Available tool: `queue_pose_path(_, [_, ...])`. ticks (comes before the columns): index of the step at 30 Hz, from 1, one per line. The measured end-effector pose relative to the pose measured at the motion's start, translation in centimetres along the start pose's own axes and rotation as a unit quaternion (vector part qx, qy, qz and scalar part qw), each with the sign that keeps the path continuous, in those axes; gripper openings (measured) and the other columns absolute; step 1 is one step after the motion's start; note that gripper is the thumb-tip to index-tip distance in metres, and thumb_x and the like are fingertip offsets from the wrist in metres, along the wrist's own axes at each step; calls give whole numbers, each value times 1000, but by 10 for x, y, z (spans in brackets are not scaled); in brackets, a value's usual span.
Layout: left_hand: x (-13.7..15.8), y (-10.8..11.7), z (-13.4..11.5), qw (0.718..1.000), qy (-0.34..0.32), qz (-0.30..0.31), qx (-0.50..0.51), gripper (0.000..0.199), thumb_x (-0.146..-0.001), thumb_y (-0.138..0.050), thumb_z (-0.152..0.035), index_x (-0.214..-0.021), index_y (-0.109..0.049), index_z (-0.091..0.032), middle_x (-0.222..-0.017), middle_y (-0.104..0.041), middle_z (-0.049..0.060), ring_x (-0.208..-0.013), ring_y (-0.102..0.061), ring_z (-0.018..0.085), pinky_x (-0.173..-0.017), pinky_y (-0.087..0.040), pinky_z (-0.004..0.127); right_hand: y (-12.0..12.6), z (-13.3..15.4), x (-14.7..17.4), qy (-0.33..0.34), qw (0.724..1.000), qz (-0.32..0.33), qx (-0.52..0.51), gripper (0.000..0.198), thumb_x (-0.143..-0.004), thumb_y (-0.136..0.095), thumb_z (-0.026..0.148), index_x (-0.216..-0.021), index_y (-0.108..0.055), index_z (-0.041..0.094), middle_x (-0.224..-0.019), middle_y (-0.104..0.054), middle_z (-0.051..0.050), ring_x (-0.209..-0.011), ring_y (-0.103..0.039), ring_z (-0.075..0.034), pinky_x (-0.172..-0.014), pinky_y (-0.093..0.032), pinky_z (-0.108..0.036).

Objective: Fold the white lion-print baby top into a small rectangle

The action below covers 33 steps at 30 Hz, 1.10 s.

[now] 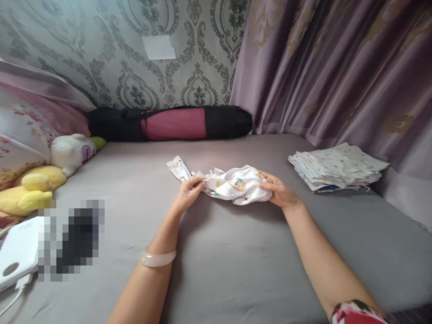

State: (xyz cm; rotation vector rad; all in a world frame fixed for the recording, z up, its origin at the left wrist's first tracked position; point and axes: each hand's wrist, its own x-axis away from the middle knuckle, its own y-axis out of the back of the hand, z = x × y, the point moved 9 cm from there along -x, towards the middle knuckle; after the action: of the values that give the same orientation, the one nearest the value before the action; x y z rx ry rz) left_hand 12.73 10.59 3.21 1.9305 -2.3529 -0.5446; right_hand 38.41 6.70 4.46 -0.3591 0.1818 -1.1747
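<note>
L hand (191,192) pinches printed cloth (236,185) toward its L end; R hand (277,190) grips R end. Cloth's on bed (232,261), in from far edge. Prob. best: light, even tension btwn hands, bunched folds teased out.

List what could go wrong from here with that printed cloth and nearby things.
The printed cloth is bunched between the left hand and right hand, so creases might stay in. Its loose end juts past the left hand and could get trapped underneath. The cloth stack has uneven edges and might slip if bumped.
</note>
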Motion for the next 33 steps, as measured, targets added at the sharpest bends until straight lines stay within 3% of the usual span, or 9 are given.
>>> queue_pose_path(10, [11, 33, 9, 978, 46, -122, 161, 38, -74, -72, -51, -93, -70, -18, -86, -71, 4, -76, -62, 17, -70, -47, 26, 18, -20, -6, -55, 996, -68, 30, 59, -69, -85, 24, -123, -64, 23, -114, -73, -7, -91, -70, -16, -79, -56, -26])
queue_pose_path(14, [11, 47, 16, 976, 46, -157, 145, 31, -76, -68, -47, -87, -69, -19, -80, -67, 1, -70, -58, 15, -63, -44, 24, 26, -29, -7, -83, 987, -89, 102, 52, -69, -86, 31, -116, -66, 21, -111, -74, -8, -83, -70, -15, -69, -56, -23])
queue_pose_path(18, [14, 57, 15, 975, 56, -182, 115, 25, -74, -68, -43, -79, -67, -19, -70, -61, -2, -63, -52, 12, -59, -40, 22, 27, -34, -8, -94, 972, -100, 189, 44, -71, -83, 41, -107, -70, 18, -94, -76, -6, -68, -66, -13, -56, -50, -20])
queue_pose_path(21, [17, 53, 8, 981, 71, -154, 92, 31, -71, -73, -47, -77, -67, -17, -68, -61, -2, -64, -54, 13, -60, -42, 22, 23, -30, -9, -68, 961, -88, 254, 42, -76, -76, 46, -105, -72, 17, -90, -75, -4, -68, -65, -14, -56, -48, -21])
queue_pose_path(26, [23, 49, -5, 987, 109, -86, 78, 45, -61, -82, -53, -85, -70, -17, -75, -68, 2, -70, -61, 17, -65, -48, 26, 16, -13, -12, -1, 932, -61, 357, 41, -86, -62, 48, -115, -71, 20, -105, -75, -4, -87, -68, -19, -71, -51, -26])
queue_pose_path(30, [25, 57, -31, 997, 66, -33, 27, 47, -65, -78, -56, -89, -72, -16, -77, -69, 4, -70, -61, 18, -62, -46, 25, 11, 19, -11, 61, 891, -61, 445, 37, -89, -58, 46, -113, -72, 22, -114, -73, -3, -99, -66, -23, -82, -52, -30])
queue_pose_path(33, [22, 72, -62, 999, 20, -30, -6, 47, -70, -75, -56, -92, -73, -15, -80, -69, 4, -70, -59, 17, -61, -45, 25, 1, 57, -5, 102, 853, -67, 508, 36, -92, -53, 46, -114, -70, 24, -111, -73, -2, -97, -67, -23, -81, -52, -31])
